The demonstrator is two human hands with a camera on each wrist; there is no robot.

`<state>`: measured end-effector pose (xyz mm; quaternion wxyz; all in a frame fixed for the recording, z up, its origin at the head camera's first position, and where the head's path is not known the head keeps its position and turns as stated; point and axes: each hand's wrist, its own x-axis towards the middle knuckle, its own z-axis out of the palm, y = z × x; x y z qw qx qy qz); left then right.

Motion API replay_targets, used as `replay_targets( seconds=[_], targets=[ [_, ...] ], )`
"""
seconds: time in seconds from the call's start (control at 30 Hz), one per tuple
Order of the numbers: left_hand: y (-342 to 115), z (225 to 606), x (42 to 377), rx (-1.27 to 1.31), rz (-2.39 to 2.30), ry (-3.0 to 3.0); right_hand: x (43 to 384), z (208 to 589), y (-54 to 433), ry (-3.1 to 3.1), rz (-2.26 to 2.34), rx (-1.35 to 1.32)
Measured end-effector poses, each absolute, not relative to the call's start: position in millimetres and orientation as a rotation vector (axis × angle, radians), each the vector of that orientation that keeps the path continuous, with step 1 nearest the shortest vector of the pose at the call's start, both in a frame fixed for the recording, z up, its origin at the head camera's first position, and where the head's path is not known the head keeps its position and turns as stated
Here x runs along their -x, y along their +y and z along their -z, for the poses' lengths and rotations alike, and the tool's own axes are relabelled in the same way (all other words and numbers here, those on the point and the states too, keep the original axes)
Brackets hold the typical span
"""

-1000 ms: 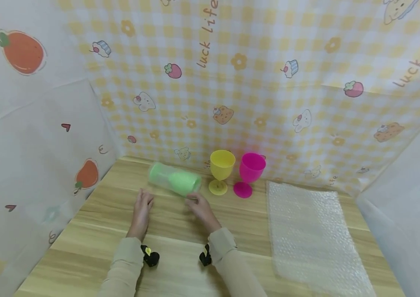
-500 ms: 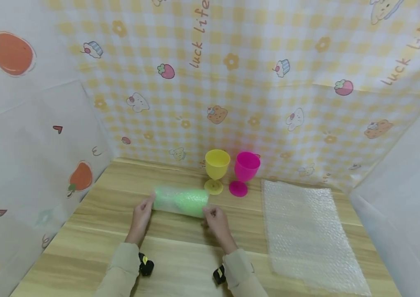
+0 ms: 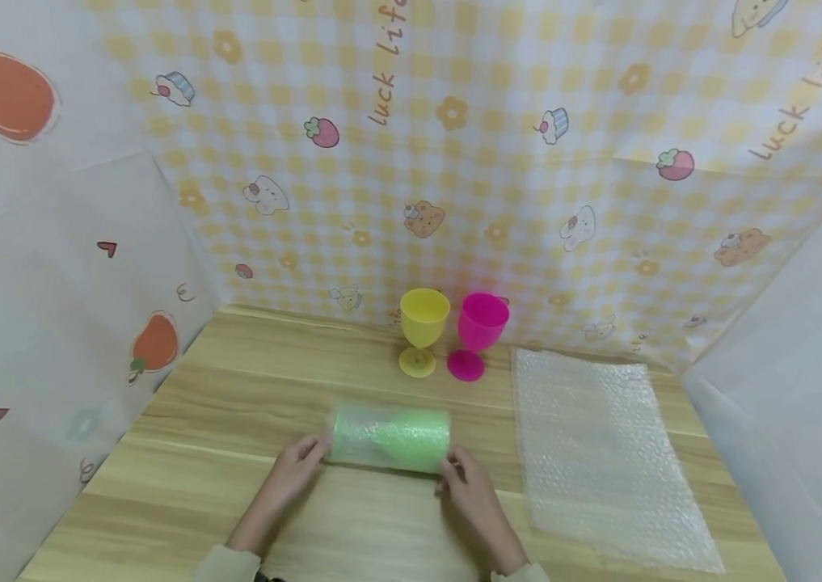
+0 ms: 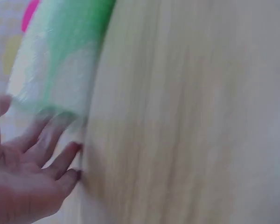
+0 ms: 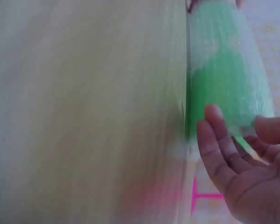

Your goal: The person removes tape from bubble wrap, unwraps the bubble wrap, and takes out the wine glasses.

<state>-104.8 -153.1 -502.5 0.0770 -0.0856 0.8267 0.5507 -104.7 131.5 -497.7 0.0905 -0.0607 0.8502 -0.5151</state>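
Note:
A green goblet [image 3: 411,438], rolled in clear bubble wrap, lies on its side across the middle of the table. Its bowl faces right and its foot faces left. My left hand [image 3: 299,463] holds the foot end of the roll; in the left wrist view the thumb and fingers [image 4: 45,140] sit round the edge of the wrap. At the other end, my right hand [image 3: 470,487] grips the bowl end, with the thumb [image 5: 273,129] on one side and fingers on the other in the right wrist view.
Upright near the patterned backdrop [image 3: 352,170] stand a yellow goblet [image 3: 424,319] and a pink goblet [image 3: 482,323]. On the right, a flat sheet of bubble wrap [image 3: 600,453] lies on the wooden table [image 3: 185,453]. White cloth [image 3: 54,339] closes off the left side.
Both hands have taken hold of the wrapped green goblet's ends and brought it from the back left toward the front and rightward. It has turned nearly level across the view. The other goblets stay put.

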Motion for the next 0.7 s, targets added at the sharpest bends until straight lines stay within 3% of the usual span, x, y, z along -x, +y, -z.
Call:
replay_targets(
  seconds=[0.33,0.57,0.7],
  targets=[
    [-139.8,483.7,86.6,0.086,-1.756,2.325,96.0,493.8,162.8,2.766,1.253,0.369],
    [-131.7,475.8,79.0,-0.066,-1.571,2.354,83.7,486.7,159.0,2.684,1.370,-0.032],
    [-129.0,474.3,74.6,-0.273,-1.515,2.295,69.9,483.8,152.1,2.434,1.559,-0.060]
  ],
)
